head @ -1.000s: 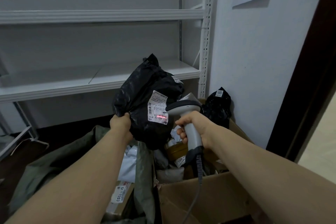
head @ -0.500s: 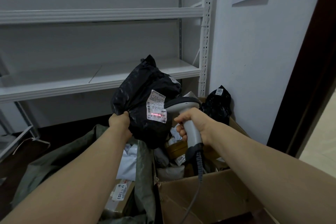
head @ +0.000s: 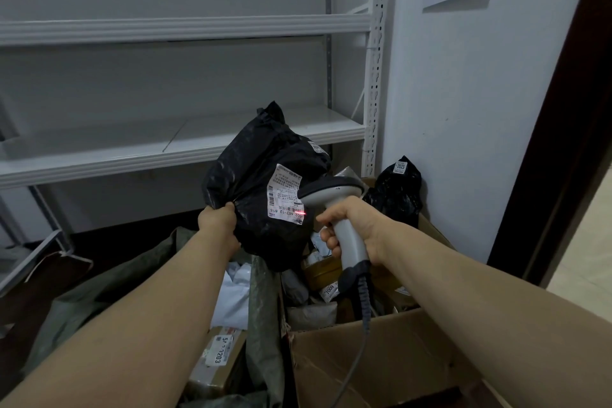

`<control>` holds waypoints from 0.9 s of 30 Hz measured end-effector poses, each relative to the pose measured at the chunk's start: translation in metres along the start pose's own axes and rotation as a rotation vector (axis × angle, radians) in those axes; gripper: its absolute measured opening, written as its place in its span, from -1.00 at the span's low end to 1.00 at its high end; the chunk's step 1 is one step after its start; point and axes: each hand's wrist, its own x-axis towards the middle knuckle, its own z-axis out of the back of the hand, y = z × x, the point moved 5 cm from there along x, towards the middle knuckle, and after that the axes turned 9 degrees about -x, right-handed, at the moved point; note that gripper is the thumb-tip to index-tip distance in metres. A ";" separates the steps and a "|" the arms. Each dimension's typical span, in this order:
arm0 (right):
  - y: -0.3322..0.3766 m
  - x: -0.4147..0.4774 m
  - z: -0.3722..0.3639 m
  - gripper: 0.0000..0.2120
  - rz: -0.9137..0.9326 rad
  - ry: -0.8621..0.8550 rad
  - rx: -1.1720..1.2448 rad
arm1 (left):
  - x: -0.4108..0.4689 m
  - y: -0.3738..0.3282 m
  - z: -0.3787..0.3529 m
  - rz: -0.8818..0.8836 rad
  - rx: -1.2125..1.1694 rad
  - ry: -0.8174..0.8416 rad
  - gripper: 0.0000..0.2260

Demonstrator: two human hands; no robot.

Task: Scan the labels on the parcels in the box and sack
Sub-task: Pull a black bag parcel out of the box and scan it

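Note:
My left hand (head: pixel 218 221) grips the lower left edge of a black plastic parcel (head: pixel 255 169), held up above the sack and box. Its white label (head: pixel 284 195) faces me, and a red scan line glows on the barcode at the label's bottom right. My right hand (head: pixel 352 225) holds the grey handle of a barcode scanner (head: pixel 334 195), whose head points at the label from the right, almost touching it. The scanner's coiled cable (head: pixel 362 315) hangs down over the cardboard box (head: pixel 381 358). The green sack (head: pixel 109 288) lies open at the lower left.
White metal shelves (head: pixel 185 139) stand behind the parcel. Another black parcel (head: pixel 397 192) with a small tag leans on the wall at the box's far corner. Several parcels fill the box, and a taped one (head: pixel 218 358) and a white one (head: pixel 235 291) lie in the sack. A dark door frame stands to the right.
The parcel and scanner have stayed nearly in place. The red scan line has slid to the right along the label's lower edge.

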 end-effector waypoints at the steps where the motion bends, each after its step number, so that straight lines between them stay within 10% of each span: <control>1: 0.000 0.000 0.000 -0.88 0.001 0.003 -0.001 | 0.001 0.000 0.000 -0.002 -0.003 0.001 -0.67; 15: -0.018 0.025 -0.001 -0.79 0.020 -0.152 0.066 | 0.011 0.025 0.033 0.261 0.147 -0.036 -0.75; 20: -0.040 0.039 -0.011 -0.59 -0.065 -0.125 0.066 | -0.003 0.055 0.062 0.442 0.578 -0.035 -0.91; 27: -0.066 0.067 -0.017 -0.45 -0.180 -0.053 -0.064 | 0.024 0.047 0.076 0.122 1.226 -0.183 -0.33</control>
